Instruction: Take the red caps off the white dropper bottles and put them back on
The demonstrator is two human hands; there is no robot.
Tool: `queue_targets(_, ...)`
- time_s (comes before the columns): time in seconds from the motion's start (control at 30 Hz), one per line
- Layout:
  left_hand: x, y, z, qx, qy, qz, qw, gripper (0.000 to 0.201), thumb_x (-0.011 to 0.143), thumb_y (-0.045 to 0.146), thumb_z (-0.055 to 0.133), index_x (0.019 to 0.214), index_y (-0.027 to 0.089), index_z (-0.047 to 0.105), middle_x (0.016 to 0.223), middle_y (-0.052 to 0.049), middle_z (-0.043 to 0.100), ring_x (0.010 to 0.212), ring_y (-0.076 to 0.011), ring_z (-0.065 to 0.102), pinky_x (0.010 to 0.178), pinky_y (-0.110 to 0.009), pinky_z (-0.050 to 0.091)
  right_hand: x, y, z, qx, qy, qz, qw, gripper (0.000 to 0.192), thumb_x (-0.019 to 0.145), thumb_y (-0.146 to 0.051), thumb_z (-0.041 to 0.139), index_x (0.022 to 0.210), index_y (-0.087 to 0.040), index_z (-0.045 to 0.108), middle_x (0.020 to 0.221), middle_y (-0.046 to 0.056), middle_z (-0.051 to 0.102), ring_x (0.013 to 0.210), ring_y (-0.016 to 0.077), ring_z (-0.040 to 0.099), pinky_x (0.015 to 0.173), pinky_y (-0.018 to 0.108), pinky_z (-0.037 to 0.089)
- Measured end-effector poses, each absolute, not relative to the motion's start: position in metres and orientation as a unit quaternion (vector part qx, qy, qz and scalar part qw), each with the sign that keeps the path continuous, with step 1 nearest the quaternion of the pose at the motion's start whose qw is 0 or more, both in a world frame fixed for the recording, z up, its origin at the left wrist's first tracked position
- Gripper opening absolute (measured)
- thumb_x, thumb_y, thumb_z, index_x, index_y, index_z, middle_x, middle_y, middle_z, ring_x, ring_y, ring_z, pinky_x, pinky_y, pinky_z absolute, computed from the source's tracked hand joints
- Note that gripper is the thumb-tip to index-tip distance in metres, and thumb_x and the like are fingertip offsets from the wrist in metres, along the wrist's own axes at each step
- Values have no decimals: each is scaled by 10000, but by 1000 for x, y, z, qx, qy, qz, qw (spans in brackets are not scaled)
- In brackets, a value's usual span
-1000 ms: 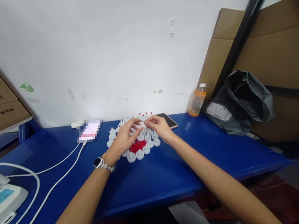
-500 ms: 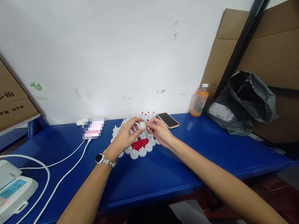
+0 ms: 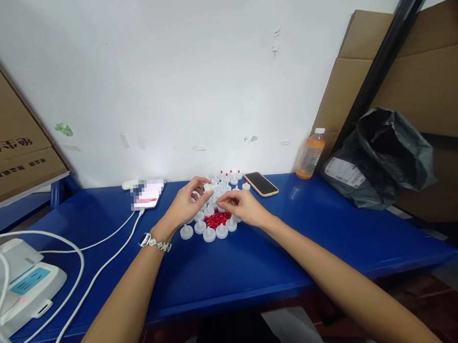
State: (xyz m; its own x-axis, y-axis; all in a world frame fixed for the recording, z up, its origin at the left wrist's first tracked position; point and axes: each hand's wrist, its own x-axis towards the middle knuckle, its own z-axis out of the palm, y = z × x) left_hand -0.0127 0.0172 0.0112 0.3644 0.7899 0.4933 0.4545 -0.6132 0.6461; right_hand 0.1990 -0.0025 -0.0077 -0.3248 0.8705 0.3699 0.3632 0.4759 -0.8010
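Note:
On the blue table (image 3: 257, 262) lies a small pile of red tips (image 3: 216, 219), ringed by several white caps (image 3: 209, 234). Behind it stand white caps with red tips fitted (image 3: 231, 175). My left hand (image 3: 185, 207), with a watch on its wrist, pinches one white cap (image 3: 207, 187) just above the cluster. My right hand (image 3: 244, 207) hovers at the pile's right edge with thumb and forefinger drawn together. Whether a red tip sits between them is too small to tell.
A dark phone (image 3: 261, 183) lies right of the caps, then an orange drink bottle (image 3: 309, 154) and a black bag (image 3: 382, 158) against cardboard. Left: a lit phone (image 3: 148, 193) on a white cable (image 3: 103, 255), a white device (image 3: 20, 285), a cardboard box (image 3: 13, 147).
Both hands met on one white cap half a second ago. Now they have parted: my left keeps the cap, my right has dropped toward the red pile. The view has shifted left.

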Motion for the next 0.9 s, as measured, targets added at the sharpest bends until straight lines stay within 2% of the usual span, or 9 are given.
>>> queue_targets(0.17,-9,14,10,814,398,376,194,329,916,448,580,1156,224,592,1003,-53,664,901,-192,628,769,-335,497,201,-5,-5,-409,-754,316,406,235,884,-315,595,984,-164,745,845,48,738,694,156,611,643,280,446)
queue_targets(0.37,-1,8,14,815,390,378,201,334,901,456,607,1148,231,586,1051,-48,673,916,-193,635,769,-334,503,205,-1,-1,-392,-700,351,483,296,869,-426,635,1032,-180,660,688,5,672,629,155,611,613,279,452)
queue_targets(0.5,16,5,16,815,381,377,221,370,889,495,620,1147,234,569,1137,-55,687,960,-204,648,773,-335,505,210,0,0,-365,-670,384,520,305,810,-465,694,898,-178,637,736,33,693,682,165,642,647,284,473)
queue_targets(0.57,24,9,18,820,377,373,212,403,884,519,620,1162,236,555,1152,-57,691,988,-215,649,778,-339,504,219,2,3,-374,-662,356,543,283,806,-453,690,850,-180,628,734,32,686,678,157,633,633,273,464)
queue_targets(0.67,31,22,19,836,375,361,172,423,888,533,601,1182,234,549,1191,-70,676,1016,-235,638,792,-361,500,241,11,9,-437,-665,232,560,193,826,-373,658,842,-182,642,732,22,675,672,146,609,618,260,441)
queue_targets(0.77,36,35,17,844,389,344,136,355,923,528,533,1098,227,604,1121,-75,686,992,-251,630,791,-381,488,262,32,12,-523,-677,134,500,104,823,-270,626,823,-175,668,752,30,690,706,155,620,669,268,453)
queue_targets(0.9,40,39,9,834,408,357,104,313,948,491,490,1011,225,643,1052,-68,685,973,-255,620,818,-392,471,268,65,13,-591,-720,58,359,142,839,-249,598,873,-188,721,846,49,741,786,178,651,750,290,442)
